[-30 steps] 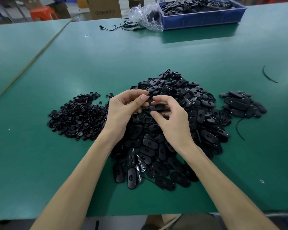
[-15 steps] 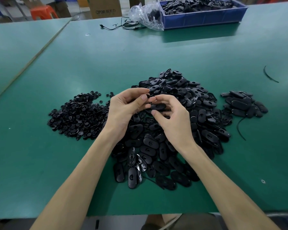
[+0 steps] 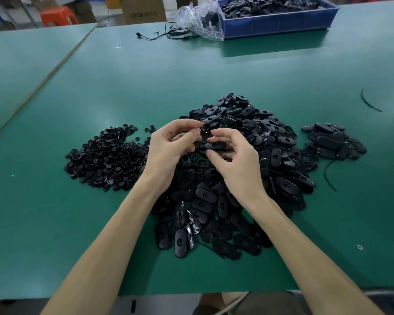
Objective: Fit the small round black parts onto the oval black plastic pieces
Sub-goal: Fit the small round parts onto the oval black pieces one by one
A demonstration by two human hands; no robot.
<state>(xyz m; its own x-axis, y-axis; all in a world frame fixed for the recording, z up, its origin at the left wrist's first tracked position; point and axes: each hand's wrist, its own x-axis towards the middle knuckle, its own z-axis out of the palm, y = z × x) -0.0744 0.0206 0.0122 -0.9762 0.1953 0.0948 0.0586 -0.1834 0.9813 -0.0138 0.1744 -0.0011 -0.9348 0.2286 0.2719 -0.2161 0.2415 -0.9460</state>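
Note:
A big heap of oval black plastic pieces (image 3: pixel 248 160) lies in the middle of the green table (image 3: pixel 146 83). To its left is a pile of small round black parts (image 3: pixel 107 158). Above the heap my right hand (image 3: pixel 234 162) holds one oval piece (image 3: pixel 214 145) between thumb and fingers. My left hand (image 3: pixel 171 148) pinches something small and black against that piece's left end; its fingers hide what it is. A smaller stack of oval pieces (image 3: pixel 332 142) sits to the right.
A blue bin (image 3: pixel 278 21) full of black parts stands at the far edge beside a clear plastic bag (image 3: pixel 198 21) and a black cable (image 3: pixel 166 35). Loose black strips (image 3: pixel 369 103) lie at the right. A second green table (image 3: pixel 21 64) adjoins on the left.
Both hands stay together over the heap. The fingers have shifted slightly around the oval piece; nothing else has moved.

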